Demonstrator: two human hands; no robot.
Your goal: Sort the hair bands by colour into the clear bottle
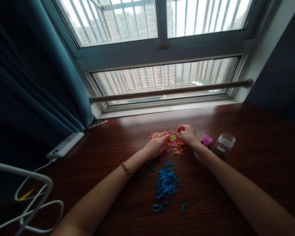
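Observation:
A mixed pile of small rubber bands (175, 143), pink, red and yellow, lies on the brown wooden table. My left hand (157, 145) rests over its left side with the fingers stretched out. At the pile's right far edge is my right hand (187, 133), its fingers curled together. Whatever may be between those fingertips is hidden. Nearer to me, between my forearms, blue rubber bands (167, 180) form a separate heap, with a few loose ones around it.
Right of my right forearm stands a clear jar (226, 141), partly hidden by the arm, beside a small pink object (206, 140). On the left lie a white power bank (65, 145) with a cable and a white tubular frame (43, 177). A window bar (172, 91) crosses behind the table.

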